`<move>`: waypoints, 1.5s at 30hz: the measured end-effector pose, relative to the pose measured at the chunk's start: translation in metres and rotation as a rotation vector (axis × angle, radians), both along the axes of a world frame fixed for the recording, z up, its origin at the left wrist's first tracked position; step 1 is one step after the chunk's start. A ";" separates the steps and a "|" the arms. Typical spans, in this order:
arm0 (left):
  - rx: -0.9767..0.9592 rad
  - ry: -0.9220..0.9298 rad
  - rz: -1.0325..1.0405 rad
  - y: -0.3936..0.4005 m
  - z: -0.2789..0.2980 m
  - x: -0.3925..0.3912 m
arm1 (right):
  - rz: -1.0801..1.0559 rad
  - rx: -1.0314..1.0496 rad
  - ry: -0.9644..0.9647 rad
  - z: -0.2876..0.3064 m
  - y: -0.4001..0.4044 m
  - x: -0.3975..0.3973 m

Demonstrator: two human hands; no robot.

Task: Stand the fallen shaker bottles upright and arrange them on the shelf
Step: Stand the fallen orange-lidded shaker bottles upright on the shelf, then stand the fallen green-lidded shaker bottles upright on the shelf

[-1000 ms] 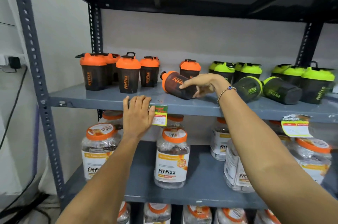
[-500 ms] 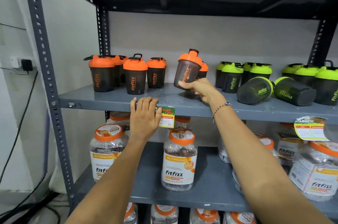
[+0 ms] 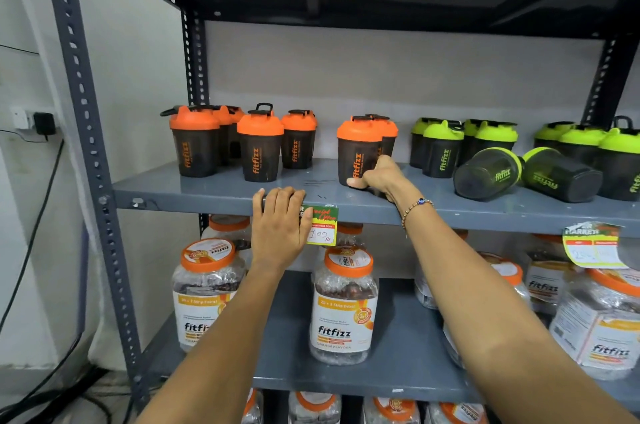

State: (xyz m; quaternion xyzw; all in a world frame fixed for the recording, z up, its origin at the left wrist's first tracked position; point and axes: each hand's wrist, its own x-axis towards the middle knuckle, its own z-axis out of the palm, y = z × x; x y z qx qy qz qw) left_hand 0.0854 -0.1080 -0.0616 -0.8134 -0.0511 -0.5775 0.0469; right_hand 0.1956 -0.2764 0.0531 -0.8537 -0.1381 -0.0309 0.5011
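An orange-lidded shaker bottle [image 3: 358,150] stands upright on the grey shelf [image 3: 207,186], and my right hand [image 3: 379,178] grips its base. Another orange one stands just behind it. Several orange-lidded shakers [image 3: 259,143] stand upright to the left. To the right, green-lidded shakers [image 3: 441,146] stand upright, and two green-lidded ones lie on their sides: one [image 3: 486,172] with its base toward me, the other [image 3: 561,178] beside it. My left hand [image 3: 278,226] rests flat on the shelf's front edge, fingers together, holding nothing.
A price tag [image 3: 323,226] hangs from the shelf edge beside my left hand; another tag [image 3: 594,245] hangs at the right. Large fitfizz jars [image 3: 343,306] fill the lower shelf. A perforated steel upright [image 3: 86,133] stands at the left, with a wall socket and cables beyond.
My right hand lifted the fallen orange-lidded shaker, turned it upright and set it down on the shelf. The left hand stayed on the shelf edge. The view moved closer.
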 end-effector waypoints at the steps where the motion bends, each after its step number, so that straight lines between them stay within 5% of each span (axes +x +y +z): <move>1: -0.004 0.010 0.001 0.000 0.000 0.000 | 0.005 -0.012 0.011 0.001 0.000 -0.001; 7: -0.018 0.058 0.003 0.000 0.002 -0.005 | 0.015 -0.048 -0.041 0.001 -0.007 -0.023; 19: -0.036 0.123 -0.262 -0.072 0.020 -0.001 | -0.381 0.246 -0.284 0.011 -0.083 -0.077; 25: 0.001 0.153 -0.291 -0.128 0.012 0.017 | -0.615 0.257 -0.145 0.010 -0.171 -0.063; 38: 0.033 0.194 -0.147 -0.184 0.007 0.046 | -0.368 -0.258 0.044 0.028 -0.191 -0.027; 45: 0.056 0.206 -0.110 -0.183 0.008 0.045 | -0.241 -0.275 0.163 0.036 -0.196 0.010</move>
